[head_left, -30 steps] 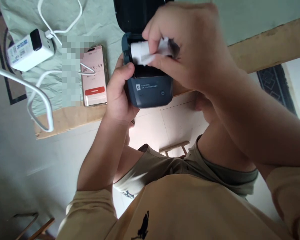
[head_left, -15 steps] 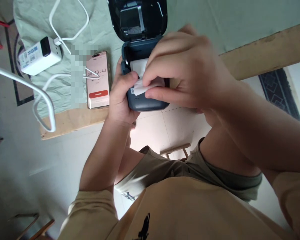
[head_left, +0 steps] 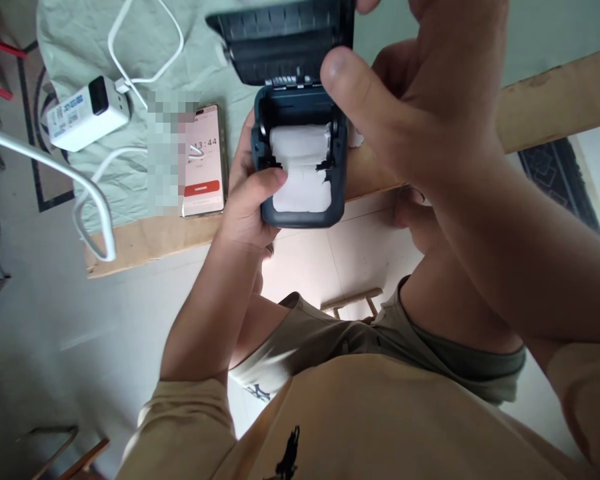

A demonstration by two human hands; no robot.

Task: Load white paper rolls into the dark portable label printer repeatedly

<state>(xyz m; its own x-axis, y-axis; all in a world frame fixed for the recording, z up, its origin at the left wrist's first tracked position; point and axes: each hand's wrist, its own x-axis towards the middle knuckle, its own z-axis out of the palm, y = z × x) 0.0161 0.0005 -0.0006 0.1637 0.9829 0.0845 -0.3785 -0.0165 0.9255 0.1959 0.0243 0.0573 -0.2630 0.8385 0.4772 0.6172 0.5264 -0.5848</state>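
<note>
Dark blue-grey plastic forms the small printer [head_left: 300,167] held at the near edge of the table [head_left: 555,100], partly over the floor beyond that edge. Its lid [head_left: 285,43] stands swung up and back, ribbed inside face showing. A white paper roll [head_left: 300,141] sits in the open bay, and its loose end lies drawn down over the front of the body, covering most of the front face. The left hand [head_left: 247,207] cups the printer from its left side, fingers closed around the body and the thumb pressed on the left edge of the paper strip. The right hand [head_left: 420,100] is raised at the lid's right side, its fingers curled against the lid's edge and the thumb stretched out near the hinge; how firmly it grips cannot be told. On a pale green cloth [head_left: 80,47] spread over the table lie a phone [head_left: 206,163] with a lit screen just left of the printer, and farther left a white charger block [head_left: 87,113] with white cables [head_left: 145,40] looping from it.
</note>
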